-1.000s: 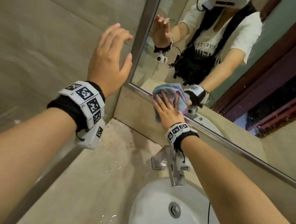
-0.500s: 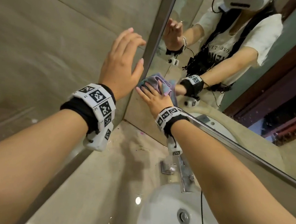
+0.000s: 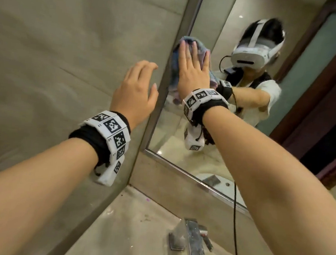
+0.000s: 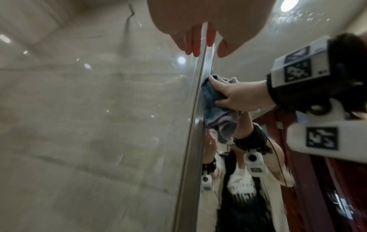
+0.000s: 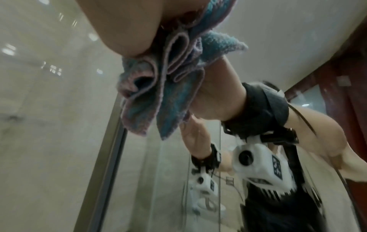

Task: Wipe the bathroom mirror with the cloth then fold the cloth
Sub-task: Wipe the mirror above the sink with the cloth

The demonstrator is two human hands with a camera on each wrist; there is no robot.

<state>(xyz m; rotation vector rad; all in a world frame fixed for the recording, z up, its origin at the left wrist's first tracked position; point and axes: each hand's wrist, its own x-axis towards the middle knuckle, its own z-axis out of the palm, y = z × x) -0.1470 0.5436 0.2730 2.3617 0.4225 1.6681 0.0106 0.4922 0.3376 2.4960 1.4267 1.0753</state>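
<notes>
Right hand flat on the cloth, fingers straight and spread, pressing it against the mirror close to the mirror's left frame edge. Cloth is blue with pink/purple edging, bunched in loose folds; lower part hangs free below the palm in the right wrist view. Left wrist view shows the thumb and fingertips on the cloth right beside the metal frame strip.

Left hand holds nothing: fingers relaxed, slightly bent, raised at the tiled wall just left of the frame. Can't tell whether it touches the wall or the frame.

Both wrists carry marker bands with white camera units. Below: stone bench, chrome tap, a black cable hanging from the right arm.
</notes>
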